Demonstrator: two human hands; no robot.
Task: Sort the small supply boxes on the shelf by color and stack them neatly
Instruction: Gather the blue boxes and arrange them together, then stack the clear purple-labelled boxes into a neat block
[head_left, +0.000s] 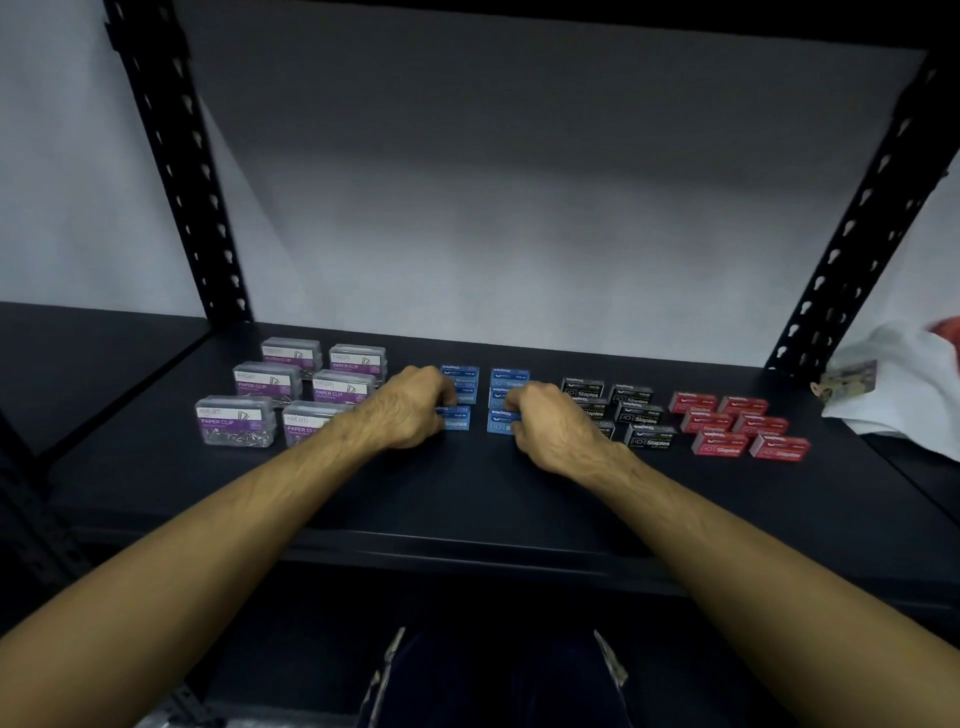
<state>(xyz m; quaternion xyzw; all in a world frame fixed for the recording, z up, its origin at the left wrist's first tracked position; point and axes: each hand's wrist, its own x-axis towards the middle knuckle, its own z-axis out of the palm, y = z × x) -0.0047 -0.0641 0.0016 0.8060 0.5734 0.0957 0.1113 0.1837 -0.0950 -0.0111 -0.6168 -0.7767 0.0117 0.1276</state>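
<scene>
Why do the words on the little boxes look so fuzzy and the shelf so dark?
Head view: dim light, so the black shelf swallows detail; slight blur softens the print on the blue boxes by the left hand and right hand; the wide lens bends the side posts outward.

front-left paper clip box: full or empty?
Not empty. The front-left paper clip box is clear plastic, and metal clips show heaped along its bottom below the purple label. How full, cannot tell.

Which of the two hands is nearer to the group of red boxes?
Right. The right hand rests on the blue boxes, with the black boxes between it and the red boxes. The left hand is farther left, beside the paper clip boxes.
</scene>
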